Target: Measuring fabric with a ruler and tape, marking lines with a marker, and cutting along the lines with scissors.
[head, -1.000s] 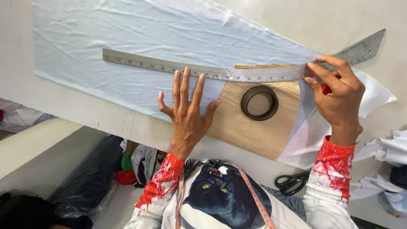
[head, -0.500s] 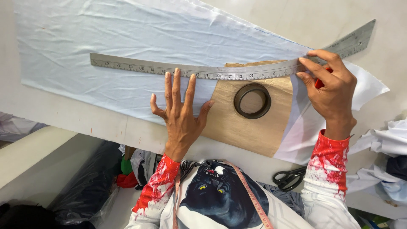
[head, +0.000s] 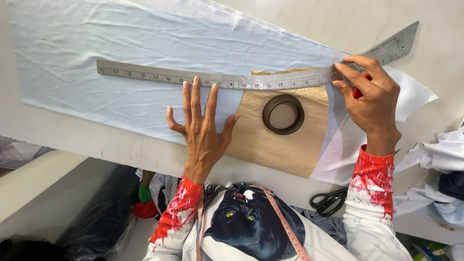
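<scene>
A long curved metal ruler [head: 227, 79] lies across pale blue fabric [head: 145, 53] spread on a white table [head: 72, 140]. My left hand [head: 200, 128] rests flat on the fabric with fingers spread, its fingertips touching the ruler's lower edge. My right hand [head: 372, 101] presses on the ruler near its right end and grips a small red marker [head: 358, 92], mostly hidden by the fingers. A brown paper pattern piece [head: 285, 145] lies on the fabric under the ruler, with a dark tape ring [head: 283, 114] sitting on it as a weight.
Black scissors [head: 328, 200] lie at the table's near edge on the right. White cloth [head: 444, 164] is piled at the right. A pink measuring tape [head: 285, 220] hangs round my neck. Dark bags [head: 96, 217] and clothes sit below the table.
The ruler has slid slightly left and both hands have shifted with it. The left hand has stayed spread flat below the ruler.
</scene>
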